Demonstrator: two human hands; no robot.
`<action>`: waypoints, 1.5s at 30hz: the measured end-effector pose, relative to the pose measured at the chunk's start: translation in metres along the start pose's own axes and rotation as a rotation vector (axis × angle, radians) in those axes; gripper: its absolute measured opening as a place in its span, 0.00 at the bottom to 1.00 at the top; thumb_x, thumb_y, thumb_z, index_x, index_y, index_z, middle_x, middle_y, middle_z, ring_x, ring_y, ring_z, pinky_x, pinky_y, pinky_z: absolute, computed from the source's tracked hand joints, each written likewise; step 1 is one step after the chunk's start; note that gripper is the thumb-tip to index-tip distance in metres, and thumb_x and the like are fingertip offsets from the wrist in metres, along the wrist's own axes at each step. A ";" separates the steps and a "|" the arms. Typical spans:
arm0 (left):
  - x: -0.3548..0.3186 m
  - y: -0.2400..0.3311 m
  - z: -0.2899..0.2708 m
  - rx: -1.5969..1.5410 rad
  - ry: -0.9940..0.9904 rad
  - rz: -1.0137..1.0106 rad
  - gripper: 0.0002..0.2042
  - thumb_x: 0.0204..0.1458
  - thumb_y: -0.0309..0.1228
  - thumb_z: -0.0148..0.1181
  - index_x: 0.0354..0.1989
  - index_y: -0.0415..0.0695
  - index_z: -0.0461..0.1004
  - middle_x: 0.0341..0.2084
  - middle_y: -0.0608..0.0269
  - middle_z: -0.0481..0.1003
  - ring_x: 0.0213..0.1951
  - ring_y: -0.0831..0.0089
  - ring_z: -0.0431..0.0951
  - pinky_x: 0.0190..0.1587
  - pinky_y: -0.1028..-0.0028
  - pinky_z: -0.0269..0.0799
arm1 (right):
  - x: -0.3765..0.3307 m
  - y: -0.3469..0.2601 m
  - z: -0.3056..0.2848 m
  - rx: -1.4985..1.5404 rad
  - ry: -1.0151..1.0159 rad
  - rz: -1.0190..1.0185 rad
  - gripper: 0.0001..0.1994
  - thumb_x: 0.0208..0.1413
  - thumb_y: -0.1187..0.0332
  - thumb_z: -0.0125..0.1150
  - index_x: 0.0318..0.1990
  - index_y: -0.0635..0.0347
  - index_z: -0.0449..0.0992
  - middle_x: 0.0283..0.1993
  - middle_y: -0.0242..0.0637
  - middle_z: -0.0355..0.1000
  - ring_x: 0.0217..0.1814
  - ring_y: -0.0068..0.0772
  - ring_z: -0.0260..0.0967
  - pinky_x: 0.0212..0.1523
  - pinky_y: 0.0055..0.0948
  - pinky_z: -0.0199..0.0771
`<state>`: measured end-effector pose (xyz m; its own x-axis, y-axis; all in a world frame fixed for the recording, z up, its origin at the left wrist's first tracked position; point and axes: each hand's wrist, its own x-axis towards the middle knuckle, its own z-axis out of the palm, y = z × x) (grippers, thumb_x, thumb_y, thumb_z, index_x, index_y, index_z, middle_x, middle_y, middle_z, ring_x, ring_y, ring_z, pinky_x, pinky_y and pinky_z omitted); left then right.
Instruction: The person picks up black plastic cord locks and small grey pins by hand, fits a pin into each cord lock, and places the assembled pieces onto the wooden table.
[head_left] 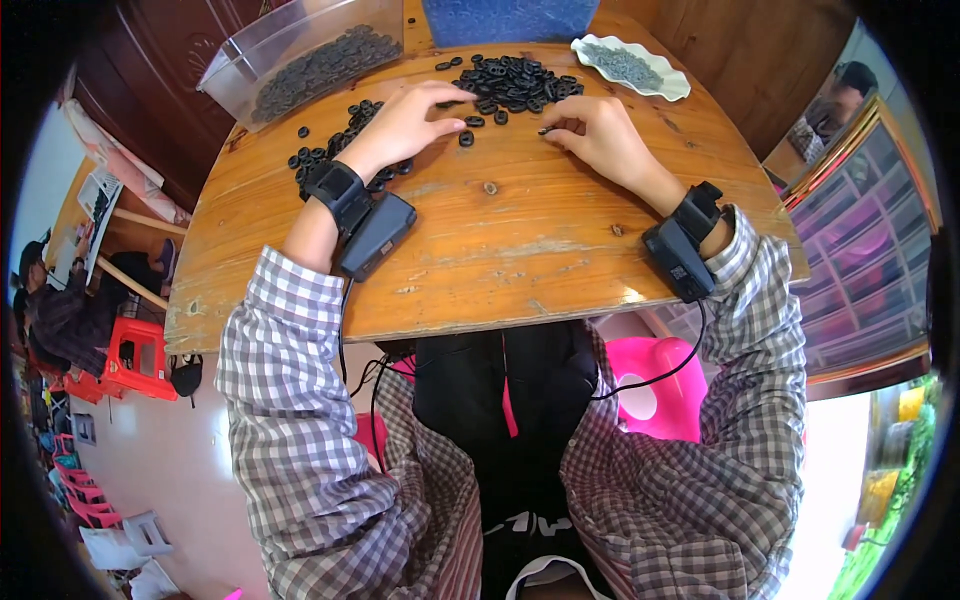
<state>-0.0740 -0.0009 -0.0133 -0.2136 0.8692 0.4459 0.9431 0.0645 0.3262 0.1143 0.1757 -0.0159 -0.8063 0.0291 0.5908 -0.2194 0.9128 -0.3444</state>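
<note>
My left hand (pixel 408 122) reaches over the wooden table with its fingers stretched out and the thumb apart. Its fingertips are at the near left edge of a pile of small black oval pieces with holes (pixel 515 82). A few loose black pieces, one of them a ring-like oval (pixel 466 139), lie just beyond its thumb. To the right of the pile, my right hand (pixel 603 138) is closed in a pinch on a small black piece (pixel 545 130). Most of that piece is hidden by the fingers. More black ovals (pixel 312 157) are scattered beneath and beside my left forearm.
A clear plastic bin (pixel 225 85) holding dark pieces stands at the far left, with a blue bin (pixel 510 22) at the back. A white scalloped dish (pixel 678 85) of small grey pieces sits far right. Cables hang from the black devices strapped to both wrists.
</note>
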 end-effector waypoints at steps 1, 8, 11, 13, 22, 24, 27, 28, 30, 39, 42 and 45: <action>0.002 0.004 0.003 -0.008 -0.030 0.050 0.15 0.48 0.35 0.56 0.44 0.46 0.71 0.45 0.54 0.69 0.47 0.60 0.69 0.51 0.66 0.62 | 0.000 0.000 0.000 0.008 0.007 -0.044 0.06 0.45 0.75 0.58 0.32 0.67 0.73 0.25 0.39 0.71 0.25 0.26 0.69 0.27 0.22 0.69; 0.002 0.016 -0.002 -0.206 -0.110 -0.186 0.09 0.46 0.26 0.57 0.36 0.39 0.74 0.29 0.58 0.75 0.34 0.70 0.75 0.39 0.74 0.69 | 0.001 -0.005 -0.001 0.088 -0.041 0.002 0.06 0.47 0.75 0.56 0.33 0.67 0.73 0.29 0.39 0.73 0.28 0.27 0.70 0.30 0.23 0.71; 0.002 0.015 0.000 -0.234 -0.091 -0.241 0.08 0.46 0.25 0.57 0.34 0.38 0.74 0.26 0.59 0.75 0.31 0.73 0.75 0.37 0.76 0.69 | 0.001 -0.007 0.000 0.157 -0.054 0.085 0.07 0.47 0.76 0.55 0.35 0.66 0.73 0.31 0.38 0.73 0.29 0.26 0.70 0.30 0.21 0.71; 0.003 0.017 0.001 -0.259 -0.080 -0.251 0.07 0.45 0.25 0.57 0.34 0.38 0.74 0.26 0.59 0.75 0.30 0.73 0.74 0.36 0.75 0.69 | 0.001 -0.005 0.001 0.128 -0.027 0.009 0.07 0.47 0.77 0.55 0.36 0.66 0.73 0.31 0.38 0.72 0.28 0.25 0.70 0.30 0.21 0.71; -0.003 0.032 -0.001 -0.731 0.006 -0.304 0.11 0.47 0.25 0.56 0.39 0.35 0.72 0.28 0.61 0.75 0.31 0.77 0.74 0.37 0.80 0.69 | 0.001 -0.021 -0.001 0.447 -0.051 0.250 0.06 0.50 0.77 0.54 0.34 0.70 0.72 0.28 0.35 0.70 0.27 0.21 0.68 0.28 0.20 0.71; -0.004 0.038 0.001 -1.061 -0.005 -0.357 0.12 0.49 0.26 0.55 0.41 0.34 0.71 0.32 0.59 0.74 0.33 0.76 0.74 0.39 0.82 0.70 | 0.001 -0.021 0.000 0.516 -0.072 0.289 0.05 0.50 0.77 0.54 0.33 0.70 0.71 0.27 0.35 0.70 0.27 0.20 0.68 0.28 0.20 0.71; -0.006 0.041 0.004 -1.137 -0.067 -0.391 0.14 0.49 0.26 0.55 0.43 0.32 0.69 0.35 0.57 0.73 0.36 0.76 0.74 0.43 0.81 0.70 | 0.000 -0.019 0.002 0.675 -0.117 0.332 0.04 0.51 0.75 0.54 0.32 0.68 0.70 0.26 0.35 0.70 0.26 0.20 0.68 0.27 0.20 0.70; -0.006 0.043 0.004 -1.138 -0.069 -0.391 0.14 0.49 0.26 0.55 0.43 0.32 0.69 0.35 0.57 0.73 0.36 0.76 0.74 0.43 0.81 0.70 | 0.000 -0.020 0.001 0.684 -0.136 0.353 0.05 0.51 0.74 0.54 0.31 0.68 0.70 0.26 0.34 0.70 0.26 0.20 0.68 0.27 0.19 0.69; -0.005 0.046 0.005 -1.139 -0.127 -0.407 0.15 0.49 0.26 0.56 0.44 0.32 0.68 0.36 0.57 0.73 0.37 0.76 0.74 0.44 0.81 0.70 | 0.000 -0.020 0.000 0.694 -0.152 0.377 0.05 0.51 0.72 0.54 0.31 0.67 0.70 0.25 0.34 0.70 0.25 0.20 0.68 0.26 0.18 0.69; -0.007 0.050 0.004 -1.146 -0.158 -0.425 0.15 0.48 0.27 0.56 0.45 0.34 0.68 0.35 0.59 0.73 0.37 0.77 0.73 0.43 0.82 0.69 | 0.001 -0.026 -0.002 0.687 -0.161 0.408 0.07 0.51 0.70 0.55 0.29 0.65 0.70 0.24 0.33 0.69 0.24 0.19 0.66 0.25 0.17 0.66; -0.005 0.051 0.007 -1.120 -0.186 -0.396 0.14 0.49 0.28 0.56 0.43 0.36 0.69 0.34 0.60 0.73 0.35 0.78 0.73 0.41 0.83 0.70 | -0.001 -0.024 -0.003 0.678 -0.171 0.382 0.06 0.50 0.70 0.55 0.28 0.65 0.70 0.23 0.33 0.69 0.24 0.19 0.66 0.26 0.17 0.66; -0.004 0.050 0.001 -1.087 -0.243 -0.450 0.13 0.49 0.29 0.55 0.42 0.37 0.70 0.32 0.61 0.74 0.32 0.79 0.74 0.38 0.84 0.70 | 0.000 -0.025 -0.004 0.690 -0.175 0.387 0.06 0.49 0.70 0.55 0.28 0.65 0.70 0.23 0.32 0.68 0.23 0.19 0.66 0.26 0.18 0.65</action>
<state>-0.0251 -0.0006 0.0002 -0.3049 0.9522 -0.0189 0.0628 0.0399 0.9972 0.1220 0.1542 -0.0046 -0.9562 0.1753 0.2344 -0.1505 0.3925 -0.9074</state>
